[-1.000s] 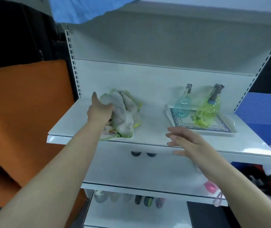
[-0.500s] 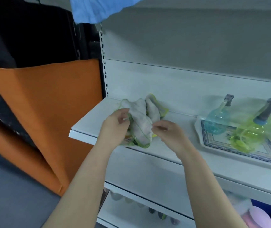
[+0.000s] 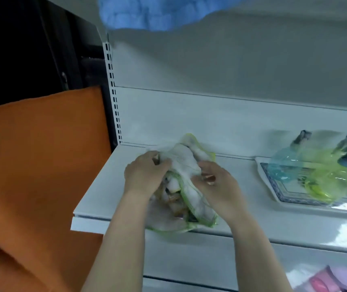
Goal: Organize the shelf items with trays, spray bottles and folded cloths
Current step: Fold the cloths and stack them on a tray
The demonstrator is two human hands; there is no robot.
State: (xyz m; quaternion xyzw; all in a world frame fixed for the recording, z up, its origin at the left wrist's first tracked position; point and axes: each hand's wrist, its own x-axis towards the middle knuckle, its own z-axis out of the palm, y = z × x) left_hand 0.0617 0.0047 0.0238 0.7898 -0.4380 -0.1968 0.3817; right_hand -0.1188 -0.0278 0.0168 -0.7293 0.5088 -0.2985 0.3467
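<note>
A crumpled white cloth (image 3: 186,165) with a green-yellow hem lies on the white shelf (image 3: 99,194), its lower part hanging over the front edge. My left hand (image 3: 145,173) grips its left side and my right hand (image 3: 216,184) pinches its right side. To the right, a white tray (image 3: 286,199) with a blue patterned border rests on the same shelf. A blue spray bottle (image 3: 284,163) and a yellow-green spray bottle (image 3: 328,171) stand on it, blurred.
An orange panel (image 3: 37,165) stands left of the shelf unit. A blue cloth (image 3: 153,11) hangs down from above at the top. Pink items (image 3: 328,279) sit on the lower shelf at bottom right. The slotted shelf upright (image 3: 111,91) runs along the left edge.
My right hand came in from the shelf's front edge and took hold of the cloth beside my left hand. The cloth has been pulled forward and partly opened. The view swung left.
</note>
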